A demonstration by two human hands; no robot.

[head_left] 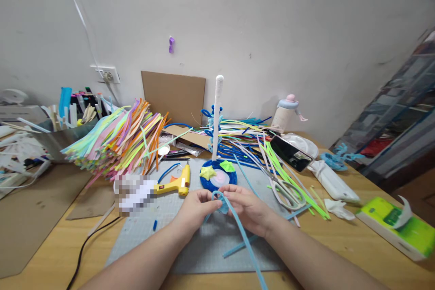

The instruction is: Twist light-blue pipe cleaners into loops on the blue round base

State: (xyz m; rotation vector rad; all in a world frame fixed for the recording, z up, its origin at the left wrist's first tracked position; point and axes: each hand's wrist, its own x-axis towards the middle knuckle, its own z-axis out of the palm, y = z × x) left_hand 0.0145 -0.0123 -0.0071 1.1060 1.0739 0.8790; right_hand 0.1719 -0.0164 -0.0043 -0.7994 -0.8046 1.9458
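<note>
Between my two hands is a light blue pipe cleaner (242, 231), bent into a small loop at its top, with a long tail trailing toward me. My left hand (197, 208) pinches the left side of the loop. The fingers of my right hand (249, 208) close on its right side. Just beyond them stands a round dark blue base (205, 183) with yellow-green stars (207, 172), a pale pink centre (220, 178) and a tall white post (217, 118). Another light blue pipe cleaner (234, 249) lies on the grey cutting mat (149, 244) beneath my hands.
A yellow glue gun (175, 185) lies left of the base. Scissors (287, 192), green pipe cleaners (295, 181) and a phone (292, 152) lie to the right. A large multicoloured pipe-cleaner bundle (118, 138) is at the left; a tissue pack (397, 226) sits at the right edge.
</note>
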